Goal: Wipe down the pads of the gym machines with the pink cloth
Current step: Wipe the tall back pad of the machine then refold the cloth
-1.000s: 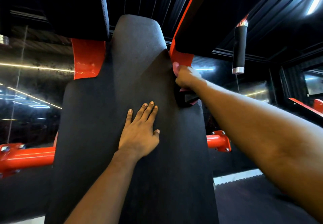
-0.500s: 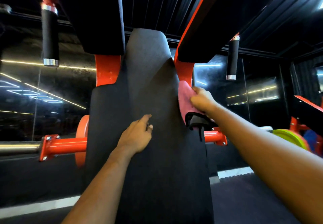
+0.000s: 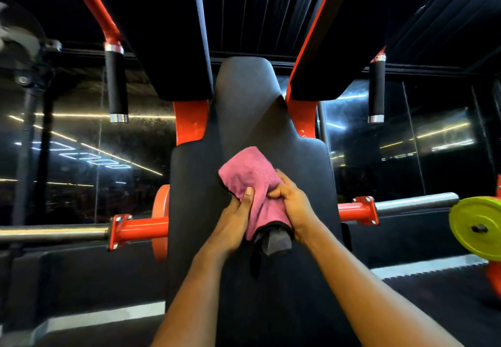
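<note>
The pink cloth (image 3: 250, 181) is bunched up in the middle, over the black pad (image 3: 195, 184). It is gripped by both hands. The left hand (image 3: 233, 223) is at 7 o'clock of it, thumb pressed on top. The right hand (image 3: 291, 205) is at 4 o'clock, closed round it. Its dark lower end (image 3: 273, 241) hangs down between the wrists. Whether the cloth is touching the pad cannot be told. The green plate (image 3: 477, 228) at 3 o'clock is cut off by the edge.
</note>
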Demonstrator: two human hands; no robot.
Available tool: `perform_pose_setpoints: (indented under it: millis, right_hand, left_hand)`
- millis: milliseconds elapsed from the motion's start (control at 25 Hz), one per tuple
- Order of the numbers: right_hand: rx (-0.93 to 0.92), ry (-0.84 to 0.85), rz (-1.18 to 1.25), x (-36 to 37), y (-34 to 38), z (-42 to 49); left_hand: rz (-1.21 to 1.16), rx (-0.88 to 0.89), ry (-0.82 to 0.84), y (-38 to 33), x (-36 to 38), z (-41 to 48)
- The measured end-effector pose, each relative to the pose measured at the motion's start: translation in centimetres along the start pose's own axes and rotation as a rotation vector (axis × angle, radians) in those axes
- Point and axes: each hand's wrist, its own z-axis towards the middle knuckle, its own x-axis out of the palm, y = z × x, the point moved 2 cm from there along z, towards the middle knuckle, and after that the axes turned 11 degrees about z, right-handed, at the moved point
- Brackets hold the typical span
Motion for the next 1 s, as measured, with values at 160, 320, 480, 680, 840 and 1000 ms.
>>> perform_pose_setpoints:
  millis: [160, 320, 480, 680, 840, 1000]
  right_hand:
    - [0.059, -0.015, -0.576, 1.9, -2.1, 1.8]
    - [-0.095, -0.055, -1.156, 2.5, -3.2, 4.0]
    - [-0.272, -0.154, -1.344, 0.5, -5.1, 6.6]
    - [-0.475, -0.140, -1.566, -3.7, -9.1, 7.9]
    - [-0.590, -0.204, -1.617, -4.6, -10.6, 8.3]
    - [-0.616, -0.214, -1.621, -4.8, -10.9, 8.6]
  left_hand:
    - [0.001, 0.107, -0.378, 0.0, -2.5, -1.2]
    - [0.454, 0.094, -0.846, -0.8, -8.2, -1.0]
    - [0.821, -0.011, -1.152, -3.0, -15.3, 3.6]
    - [1.320, 0.097, -0.941, -3.8, -16.5, 13.0]
    - [1.350, 0.089, -0.847, -3.8, -14.2, 18.6]
    - [1.124, 0.156, -0.640, -1.0, -14.9, 19.1]
